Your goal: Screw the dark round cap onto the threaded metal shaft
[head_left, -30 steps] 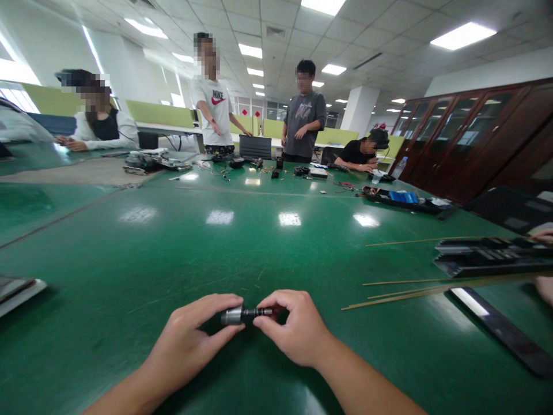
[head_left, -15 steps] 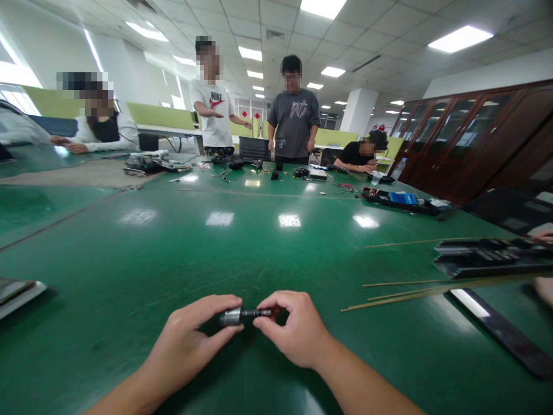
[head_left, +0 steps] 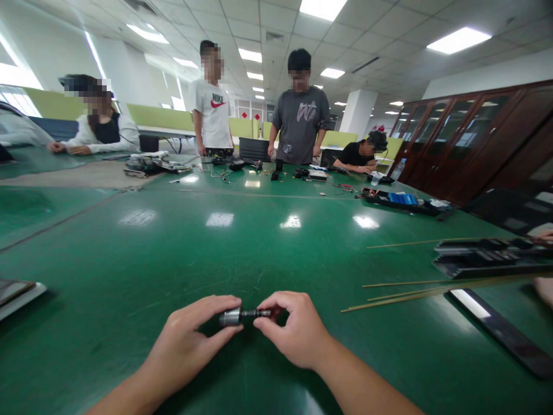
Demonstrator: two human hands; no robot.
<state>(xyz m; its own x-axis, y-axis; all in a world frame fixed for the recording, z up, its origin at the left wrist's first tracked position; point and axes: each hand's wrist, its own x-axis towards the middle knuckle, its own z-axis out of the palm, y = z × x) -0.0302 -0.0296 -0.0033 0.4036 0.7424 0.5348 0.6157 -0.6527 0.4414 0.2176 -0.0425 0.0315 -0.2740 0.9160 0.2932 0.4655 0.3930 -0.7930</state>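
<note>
Low in the middle of the head view is a small silver metal cylinder (head_left: 232, 316) with a thin dark stepped shaft (head_left: 249, 313) sticking out to the right. My left hand (head_left: 196, 337) grips the cylinder between thumb and fingers from the left. The thumb and index finger of my right hand (head_left: 296, 328) pinch the tip of the shaft. The part lies level between both hands, above or on the green table (head_left: 259, 253); I cannot tell which. Its exact kind does not show.
To the right lie several thin yellowish rods (head_left: 401, 297), a black ridged housing (head_left: 488, 259) and a long flat black bar (head_left: 505, 337). A white-edged tray-like object (head_left: 21, 300) sits at the left. Loose parts, cables and an open blue-filled case (head_left: 401, 199) lie farther back; several people are around the table.
My hands and the metal part have hardly moved. Across the table, the person in white has lowered both arms, and the person in grey has shifted slightly right.
</note>
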